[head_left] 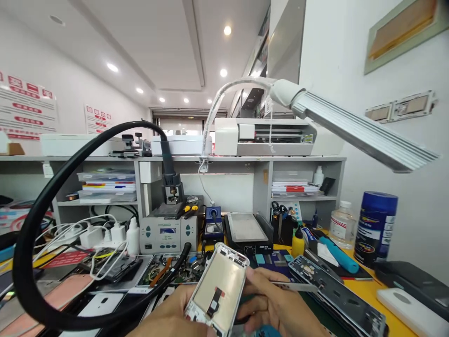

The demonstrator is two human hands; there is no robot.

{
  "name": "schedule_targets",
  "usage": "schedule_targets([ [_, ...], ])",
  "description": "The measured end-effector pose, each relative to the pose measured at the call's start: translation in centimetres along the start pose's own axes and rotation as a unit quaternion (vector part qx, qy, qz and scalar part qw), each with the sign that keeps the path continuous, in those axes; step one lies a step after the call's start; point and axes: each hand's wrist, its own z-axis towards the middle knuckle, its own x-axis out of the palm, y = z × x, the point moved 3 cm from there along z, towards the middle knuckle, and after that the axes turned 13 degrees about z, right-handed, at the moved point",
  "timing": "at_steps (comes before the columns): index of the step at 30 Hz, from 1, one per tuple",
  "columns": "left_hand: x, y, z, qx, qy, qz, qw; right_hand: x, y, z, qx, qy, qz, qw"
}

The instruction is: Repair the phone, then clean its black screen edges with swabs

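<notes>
My left hand [174,312] is closed around the lower left of an opened phone frame [218,290]. It is tilted up, showing a pale metal inner plate and a short black ribbon cable [214,304] near the bottom. At its right edge is my right hand [271,299], fingers curled, the index fingertip by the frame's upper right side. A thin flat metal tool [296,286] sticks out to the right from that hand; its other end is hidden, so its kind cannot be told. Right of this hand lies a dark phone housing [338,295] with exposed inner parts.
A thick black hose [24,224] loops across the left side, in front of the rework station [164,234]. A lamp [361,126] hangs over the right. A heating plate [247,228], yellow bottle [298,242], blue canister [376,227] and clear bottle [342,227] stand behind the hands.
</notes>
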Motion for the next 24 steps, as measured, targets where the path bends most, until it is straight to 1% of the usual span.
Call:
schedule_targets([
  [3, 0.4, -0.8, 0.7, -0.009, 0.018, 0.020, 1.000, 0.0, 0.0, -0.1, 0.013, 0.004, 0.022, 1.000],
  [6, 0.1, -1.5, 1.4, -0.032, -0.012, -0.018, 0.999, -0.4, 0.5, -0.2, 0.011, -0.019, 0.050, 0.998],
  [9, -0.2, -1.6, 1.6, -0.027, -0.049, -0.065, 0.996, -1.0, 1.4, -0.2, -0.023, -0.059, 0.091, 0.994],
  [11, 0.2, -1.3, 1.6, -0.019, -0.065, -0.112, 0.991, -1.3, 2.1, -0.3, -0.060, -0.079, 0.116, 0.988],
  [13, 0.9, -0.8, 1.6, -0.027, -0.068, -0.168, 0.983, -1.5, 2.4, -0.5, -0.095, -0.091, 0.129, 0.983],
  [15, 1.5, -0.6, 1.5, 0.002, -0.089, -0.166, 0.982, -1.3, 2.5, -0.8, -0.114, -0.093, 0.133, 0.980],
  [16, 1.8, -0.6, 1.5, 0.011, -0.090, -0.160, 0.983, -1.1, 2.5, -1.0, -0.121, -0.094, 0.132, 0.979],
  [18, 2.0, -0.5, 1.4, 0.028, -0.093, -0.150, 0.984, -0.7, 2.4, -1.3, -0.132, -0.103, 0.122, 0.978],
  [20, 2.0, -0.1, 1.4, 0.030, -0.095, -0.153, 0.983, -0.4, 2.3, -1.6, -0.138, -0.119, 0.109, 0.977],
  [22, 1.8, 0.6, 1.4, 0.032, -0.105, -0.156, 0.982, -0.4, 2.1, -1.7, -0.128, -0.134, 0.099, 0.978],
  [24, 1.6, 1.1, 1.3, 0.039, -0.106, -0.152, 0.982, -0.6, 1.8, -1.6, -0.117, -0.136, 0.097, 0.979],
])
